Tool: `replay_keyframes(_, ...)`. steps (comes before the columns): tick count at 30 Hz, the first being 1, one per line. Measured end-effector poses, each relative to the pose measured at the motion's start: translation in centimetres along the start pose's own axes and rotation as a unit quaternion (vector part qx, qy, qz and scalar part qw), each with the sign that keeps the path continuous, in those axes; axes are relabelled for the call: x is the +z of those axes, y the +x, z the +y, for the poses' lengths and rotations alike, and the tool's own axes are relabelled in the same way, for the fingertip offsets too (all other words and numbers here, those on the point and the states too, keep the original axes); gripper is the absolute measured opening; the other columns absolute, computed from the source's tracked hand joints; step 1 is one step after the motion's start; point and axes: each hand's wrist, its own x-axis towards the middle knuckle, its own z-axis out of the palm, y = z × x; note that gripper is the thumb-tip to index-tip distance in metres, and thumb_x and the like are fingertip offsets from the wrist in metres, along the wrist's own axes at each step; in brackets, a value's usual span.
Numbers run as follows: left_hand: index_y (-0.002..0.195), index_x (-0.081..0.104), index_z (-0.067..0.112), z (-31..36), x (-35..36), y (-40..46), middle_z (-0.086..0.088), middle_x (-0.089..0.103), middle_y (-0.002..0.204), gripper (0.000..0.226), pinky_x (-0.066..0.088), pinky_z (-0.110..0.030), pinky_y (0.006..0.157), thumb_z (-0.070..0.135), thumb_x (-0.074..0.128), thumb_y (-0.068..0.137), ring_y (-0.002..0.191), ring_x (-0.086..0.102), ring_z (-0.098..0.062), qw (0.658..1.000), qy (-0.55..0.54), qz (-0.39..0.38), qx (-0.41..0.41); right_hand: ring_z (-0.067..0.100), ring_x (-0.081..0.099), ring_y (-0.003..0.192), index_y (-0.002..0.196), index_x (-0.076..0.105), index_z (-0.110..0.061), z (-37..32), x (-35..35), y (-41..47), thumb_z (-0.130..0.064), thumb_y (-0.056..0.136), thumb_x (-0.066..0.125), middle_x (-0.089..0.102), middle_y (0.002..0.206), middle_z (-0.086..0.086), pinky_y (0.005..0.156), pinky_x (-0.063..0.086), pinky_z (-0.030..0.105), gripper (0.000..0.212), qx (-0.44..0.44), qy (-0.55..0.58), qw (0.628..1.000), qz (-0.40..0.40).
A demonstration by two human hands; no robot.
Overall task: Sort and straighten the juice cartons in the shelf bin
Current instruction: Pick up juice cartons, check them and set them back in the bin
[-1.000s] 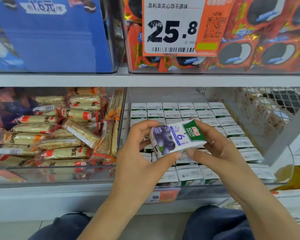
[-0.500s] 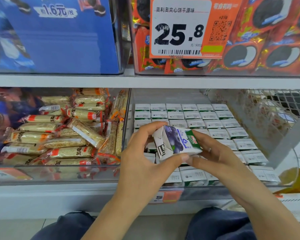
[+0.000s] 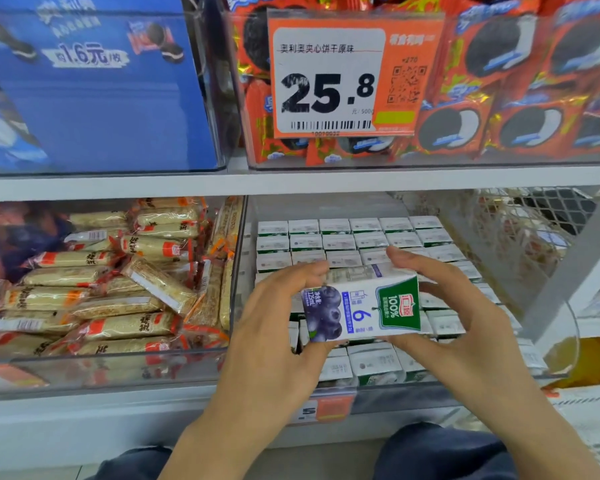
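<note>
Both hands [image 3: 274, 327] [image 3: 465, 327] grip carton [image 3: 361, 311]; snack packs [image 3: 118, 289] beside, perhaps blurred.

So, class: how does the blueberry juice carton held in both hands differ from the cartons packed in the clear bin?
The held blueberry carton lies on its side, printed front showing; the binned white-and-green cartons stand upright, only tops visible. It is gripped by the left hand and right hand; they sit in rows. Both look like the same small box type.
</note>
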Motion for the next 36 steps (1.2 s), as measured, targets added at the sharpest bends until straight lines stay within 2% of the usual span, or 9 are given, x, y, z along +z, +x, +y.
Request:
replay_keyframes(6, 0.113, 0.03, 0.072, -0.2, -0.1, -0.1, 0.048, 0.039, 0.12, 0.083, 0.027, 0.005, 0.087, 0.021, 0.082, 0.072, 0.11, 0.04, 0.022, 1.0, 0.005, -0.001, 0.012, 0.001, 0.048, 0.125, 0.125, 0.048, -0.044, -0.4, 0.0, 0.0, -0.025, 0.069, 0.081, 0.051, 0.133, -0.027, 0.095, 0.043, 0.016, 0.068, 0.014, 0.013, 1.0, -0.003)
replay_keyframes(8, 0.122, 0.031, 0.067, 0.0, 0.0, 0.0, 0.049, 0.039, 0.121, 0.069, 0.027, 0.005, 0.089, 0.04, 0.076, 0.077, 0.112, 0.039, 0.023, 1.0, 0.016, -0.018, 0.02, 0.0, 0.055, 0.115, 0.119, 0.052, -0.044, -0.5, 0.1, -0.1, -0.031, 0.065, 0.084, 0.059, 0.122, -0.026, 0.09, 0.044, 0.014, 0.064, 0.055, 0.039, 0.998, 0.005)
replay_keyframes(10, 0.134, 0.038, 0.049, 0.0, 0.1, 0.0, 0.042, 0.041, 0.127, 0.057, 0.025, 0.004, 0.093, 0.054, 0.063, 0.082, 0.117, 0.036, 0.023, 0.998, 0.032, -0.036, 0.038, -0.001, 0.062, 0.1, 0.111, 0.057, -0.04, -0.8, 0.4, 0.0, -0.035, 0.061, 0.085, 0.067, 0.107, -0.022, 0.079, 0.048, 0.01, 0.057, 0.102, 0.087, 0.991, 0.031)
replay_keyframes(13, 0.137, 0.042, 0.038, -0.1, 0.5, -0.1, 0.038, 0.037, 0.132, 0.055, 0.019, 0.003, 0.099, 0.064, 0.044, 0.088, 0.124, 0.027, 0.024, 0.995, 0.056, -0.065, 0.056, 0.002, 0.067, 0.082, 0.1, 0.062, -0.03, -0.9, 1.1, 0.4, -0.051, 0.054, 0.079, 0.072, 0.091, -0.012, 0.067, 0.05, 0.011, 0.053, 0.164, 0.145, 0.973, 0.073)
replay_keyframes(16, 0.134, 0.045, 0.037, 0.0, 1.0, -0.1, 0.028, 0.043, 0.131, 0.055, 0.017, 0.001, 0.102, 0.061, 0.051, 0.085, 0.125, 0.03, 0.018, 0.992, 0.079, -0.064, 0.078, 0.003, 0.066, 0.072, 0.096, 0.064, -0.02, -0.8, 1.9, 0.7, -0.053, 0.053, 0.073, 0.072, 0.083, -0.006, 0.062, 0.051, 0.014, 0.054, 0.215, 0.144, 0.961, 0.096)
replay_keyframes(20, 0.126, 0.051, 0.032, 0.2, 1.1, -0.1, 0.023, 0.054, 0.116, 0.045, 0.028, -0.001, 0.096, 0.045, 0.058, 0.084, 0.111, 0.046, 0.007, 0.993, 0.069, -0.011, 0.098, 0.001, 0.065, 0.074, 0.095, 0.064, -0.025, -1.0, 2.2, 0.9, -0.059, 0.049, 0.067, 0.071, 0.085, -0.007, 0.063, 0.051, 0.015, 0.058, 0.231, 0.153, 0.957, 0.083)
replay_keyframes(25, 0.128, 0.049, 0.038, 0.1, -0.4, -0.1, 0.039, 0.051, 0.113, 0.047, 0.032, 0.001, 0.09, 0.045, 0.059, 0.082, 0.109, 0.046, 0.02, 0.998, 0.005, 0.001, 0.057, -0.002, 0.062, 0.095, 0.103, 0.066, -0.036, -1.4, 1.4, 1.0, -0.037, 0.064, 0.079, 0.069, 0.101, -0.018, 0.068, 0.052, 0.012, 0.041, 0.153, 0.228, 0.961, 0.005)
replay_keyframes(31, 0.122, 0.059, 0.038, -1.0, -3.5, -0.3, 0.036, 0.051, 0.116, 0.041, 0.033, 0.0, 0.092, 0.05, 0.056, 0.084, 0.11, 0.045, 0.021, 0.996, 0.06, 0.024, 0.061, 0.004, 0.065, 0.074, 0.084, 0.07, -0.035, -1.7, 2.9, 1.3, -0.051, 0.055, 0.071, 0.071, 0.089, -0.01, 0.059, 0.05, 0.014, 0.033, 0.156, 0.199, 0.967, 0.024)
replay_keyframes(36, 0.14, 0.046, 0.027, -3.2, -5.6, -0.4, 0.009, 0.059, 0.128, 0.06, 0.035, -0.004, 0.086, 0.063, 0.039, 0.092, 0.113, 0.055, -0.003, 0.988, 0.128, 0.001, -0.083, 0.001, 0.063, 0.07, 0.082, 0.066, -0.033, -1.4, 3.4, 2.8, -0.058, 0.058, 0.068, 0.07, 0.083, -0.016, 0.058, 0.051, 0.015, 0.035, 0.155, 0.145, 0.973, 0.096)
